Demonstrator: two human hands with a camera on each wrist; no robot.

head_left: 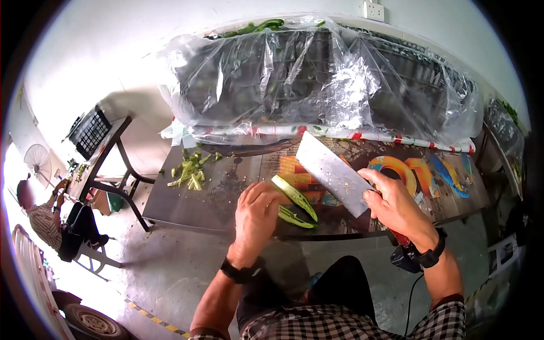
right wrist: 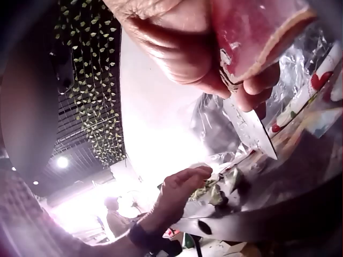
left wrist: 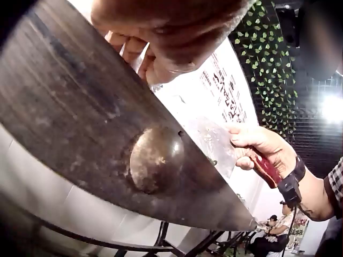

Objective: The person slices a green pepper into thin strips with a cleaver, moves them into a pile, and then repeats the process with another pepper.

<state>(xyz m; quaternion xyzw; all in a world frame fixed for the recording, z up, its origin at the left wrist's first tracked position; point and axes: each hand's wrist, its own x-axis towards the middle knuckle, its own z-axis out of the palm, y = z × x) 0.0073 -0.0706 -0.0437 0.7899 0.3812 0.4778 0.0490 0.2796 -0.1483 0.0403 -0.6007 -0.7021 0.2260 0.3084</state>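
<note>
My right hand [head_left: 396,201] grips a cleaver [head_left: 331,173], its broad blade tilted up and leftward above the table. Its red handle [left wrist: 266,170] shows in the left wrist view. Just left of the blade lie two long pieces of split green pepper [head_left: 296,197], pale inside, side by side near the table's front edge. Over their left ends hovers my left hand [head_left: 255,218], fingers loosely bent. In the right wrist view the left hand [right wrist: 179,190] has its fingers extended together, with nothing visible in them. A pile of chopped green pepper [head_left: 191,171] sits farther left.
Dark crates under clear plastic sheeting [head_left: 255,85] line the back of the table [head_left: 175,204], with whole green peppers [head_left: 260,26] on top. At far left, a seated person [head_left: 45,226] works at another table with a black crate [head_left: 90,135].
</note>
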